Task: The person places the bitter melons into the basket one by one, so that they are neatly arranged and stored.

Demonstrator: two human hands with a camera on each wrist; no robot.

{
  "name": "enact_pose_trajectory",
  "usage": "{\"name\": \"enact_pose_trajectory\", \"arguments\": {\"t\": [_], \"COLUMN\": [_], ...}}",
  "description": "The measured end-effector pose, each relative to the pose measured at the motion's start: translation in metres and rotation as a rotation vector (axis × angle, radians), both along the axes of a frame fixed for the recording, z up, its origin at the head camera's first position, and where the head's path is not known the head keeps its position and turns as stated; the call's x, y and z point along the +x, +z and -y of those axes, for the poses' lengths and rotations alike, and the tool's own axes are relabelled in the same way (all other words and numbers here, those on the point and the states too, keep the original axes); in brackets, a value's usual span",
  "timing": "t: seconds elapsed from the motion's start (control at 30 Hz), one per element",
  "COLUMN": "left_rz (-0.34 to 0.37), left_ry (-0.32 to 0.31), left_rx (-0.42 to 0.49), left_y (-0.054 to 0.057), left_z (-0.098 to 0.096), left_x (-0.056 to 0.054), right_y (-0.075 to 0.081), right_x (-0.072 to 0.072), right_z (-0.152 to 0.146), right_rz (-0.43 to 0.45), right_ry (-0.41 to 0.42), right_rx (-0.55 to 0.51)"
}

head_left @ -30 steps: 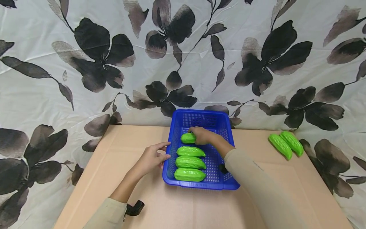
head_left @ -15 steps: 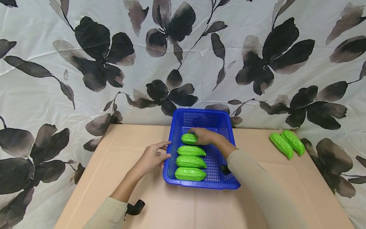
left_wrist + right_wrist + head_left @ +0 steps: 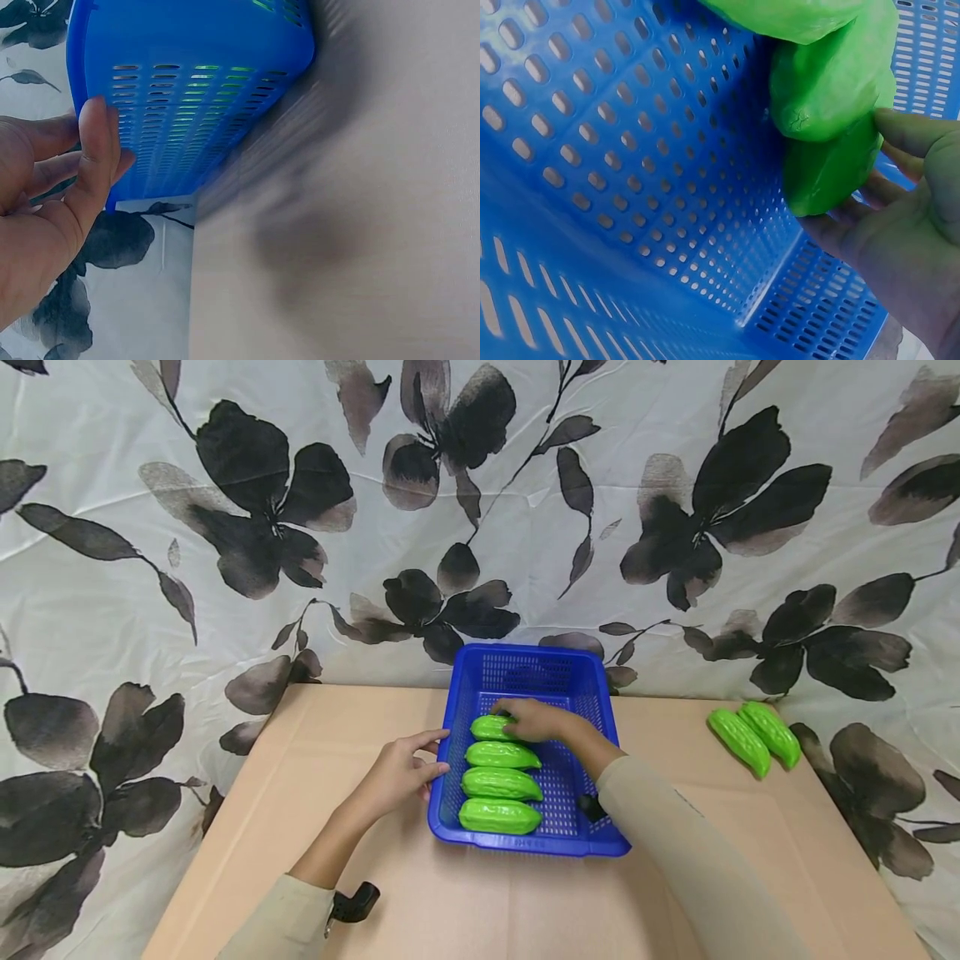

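Observation:
A blue plastic basket with slotted walls holds a column of ridged green bitter melons along its left side. My left hand pinches the left rim, its fingers over the edge in the left wrist view. Inside the basket, my right hand grips the farthest bitter melon by its right end. That melon lies close against its neighbour. In the right wrist view, the thumb and fingers of the right hand curl round the held melon.
Two more bitter melons lie side by side on the table at the right. Behind the table hangs a white cloth with dark flowers. A black device is strapped at the left wrist.
My right hand has brought the farthest bitter melon slightly nearer and to the left, closing the gap to the one beside it. The left hand keeps its place on the rim.

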State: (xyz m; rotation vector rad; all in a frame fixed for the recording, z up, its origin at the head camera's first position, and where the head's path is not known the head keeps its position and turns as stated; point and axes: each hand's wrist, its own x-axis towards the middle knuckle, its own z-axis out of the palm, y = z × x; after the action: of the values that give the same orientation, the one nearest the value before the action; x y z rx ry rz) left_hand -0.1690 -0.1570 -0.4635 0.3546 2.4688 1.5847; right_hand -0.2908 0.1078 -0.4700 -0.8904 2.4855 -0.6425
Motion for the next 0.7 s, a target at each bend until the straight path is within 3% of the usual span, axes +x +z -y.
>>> {"name": "enact_pose_trajectory", "arguments": {"t": [0.7], "left_rz": [0.01], "left_ry": [0.001], "left_rx": [0.009], "left_y": [0.0009], "left_z": [-0.0009], "left_x": [-0.0019], "right_y": [-0.001], "right_x": [-0.003], "right_z": [-0.0015], "right_rz": [0.038], "right_ry": [0.009], "right_rx": [0.003]}}
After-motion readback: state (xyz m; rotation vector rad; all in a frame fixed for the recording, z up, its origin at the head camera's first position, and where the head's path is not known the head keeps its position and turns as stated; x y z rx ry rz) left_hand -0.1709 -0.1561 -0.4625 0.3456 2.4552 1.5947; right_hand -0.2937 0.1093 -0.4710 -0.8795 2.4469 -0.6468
